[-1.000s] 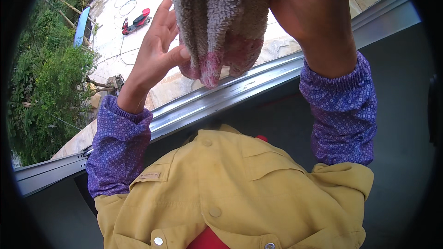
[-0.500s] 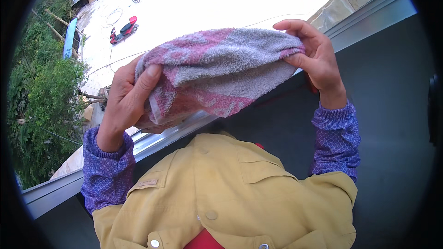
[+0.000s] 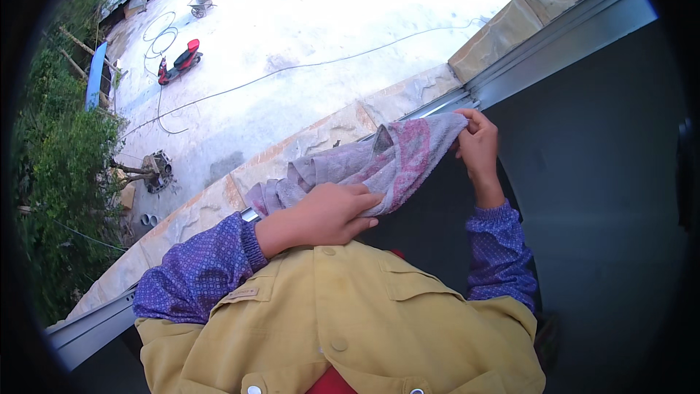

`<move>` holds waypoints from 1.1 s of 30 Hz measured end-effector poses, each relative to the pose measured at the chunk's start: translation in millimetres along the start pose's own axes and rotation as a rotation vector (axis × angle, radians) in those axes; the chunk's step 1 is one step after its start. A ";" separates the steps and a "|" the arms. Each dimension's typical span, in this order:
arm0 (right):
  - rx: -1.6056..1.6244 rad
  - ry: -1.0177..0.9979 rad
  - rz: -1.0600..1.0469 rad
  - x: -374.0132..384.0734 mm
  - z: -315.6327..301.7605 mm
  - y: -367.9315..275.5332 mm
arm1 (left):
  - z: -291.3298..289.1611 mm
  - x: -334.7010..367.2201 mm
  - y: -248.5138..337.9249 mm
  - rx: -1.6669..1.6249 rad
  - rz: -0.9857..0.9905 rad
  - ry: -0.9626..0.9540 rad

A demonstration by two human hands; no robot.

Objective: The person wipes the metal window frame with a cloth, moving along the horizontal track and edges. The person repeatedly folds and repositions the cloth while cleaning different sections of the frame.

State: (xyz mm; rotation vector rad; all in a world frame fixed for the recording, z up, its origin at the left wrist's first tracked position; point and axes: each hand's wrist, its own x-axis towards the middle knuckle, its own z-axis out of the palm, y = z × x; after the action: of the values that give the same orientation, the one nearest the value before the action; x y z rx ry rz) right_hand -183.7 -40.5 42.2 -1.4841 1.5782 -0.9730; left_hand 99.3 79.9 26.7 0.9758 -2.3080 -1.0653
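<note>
A grey and pink terry towel hangs bunched and folded over the window sill's inner edge. My right hand pinches its upper right corner between thumb and fingers. Closer to my chest, my left hand is closed on the towel's lower part, its fingers pointing right along a fold. The towel's left end droops beside the left wrist, over the metal window track. Fingertips of the right hand are partly hidden behind the cloth.
Beyond the metal frame runs a rough stone ledge. Far below lies a pale concrete yard with a red scooter, a wheelbarrow and a hose. Green trees stand left; a dark surface lies right.
The towel has come down and nearer my body, now more bunched. My left hand has swung right across in front of my chest; my right hand has lowered, still gripping a corner.
</note>
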 end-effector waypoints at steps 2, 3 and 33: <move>0.096 -0.014 -0.036 12.1 9.3 8.4 | 2.2 8.5 -2.6 -0.020 -0.003 -0.082; 0.144 -0.018 -0.052 17.0 14.5 14.7 | -2.8 10.8 0.8 -0.027 -0.021 -0.038; -0.051 -0.405 -0.379 -35.6 31.2 -8.1 | -59.2 -42.5 11.1 -0.571 -0.069 0.273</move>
State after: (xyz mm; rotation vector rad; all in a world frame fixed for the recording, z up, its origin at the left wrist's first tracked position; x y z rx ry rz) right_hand -150.4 -6.4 36.8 -1.9199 1.0613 -0.7692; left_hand 159.2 87.6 68.9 0.8977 -1.6241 -1.4110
